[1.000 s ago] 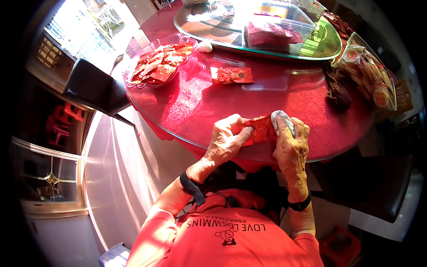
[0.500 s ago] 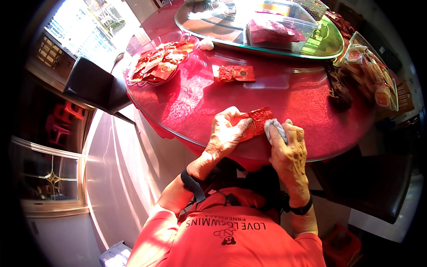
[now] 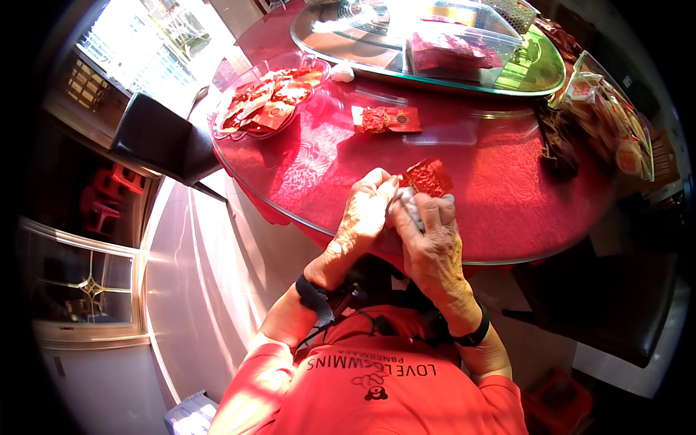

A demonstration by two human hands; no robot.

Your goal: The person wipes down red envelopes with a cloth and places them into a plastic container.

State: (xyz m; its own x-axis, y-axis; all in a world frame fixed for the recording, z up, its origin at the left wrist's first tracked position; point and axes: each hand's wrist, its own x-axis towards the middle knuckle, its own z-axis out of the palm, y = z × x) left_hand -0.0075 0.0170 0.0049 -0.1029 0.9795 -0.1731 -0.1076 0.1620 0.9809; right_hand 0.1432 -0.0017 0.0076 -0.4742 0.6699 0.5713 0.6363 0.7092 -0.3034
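- Head view: the person's left hand [image 3: 367, 206], at the middle of the frame, has its grip closed to a narrow pinch, thumb and fingertips together on the left corner of a crinkled red packet [image 3: 429, 176].
- That red packet is just right of the middle of the frame, raised over the near part of the bench [image 3: 500, 225], which has a patterned red covering.
- The right hand [image 3: 433, 246] comes in from the lower right, its grip bunched around a wadded white cloth [image 3: 410, 206]; from where I stand I cannot tell whether cloth and packet touch.
- Beyond the hands, above the middle of the frame, a second packet [image 3: 388, 119] lies flat beside a clear flat panel [image 3: 442, 136].
- Toward the upper left, a clear pink bowl [image 3: 216, 119] is heaped with red packets [image 3: 272, 109], and a small white lump [image 3: 341, 72] sits just beside it.
- At the top, a glass turntable [image 3: 536, 76] carries a clear plastic box [image 3: 415, 54] with red contents.
- Upper right, a dark brown bundle [image 3: 558, 148] lies next to a clear bag [image 3: 616, 123] of packages.
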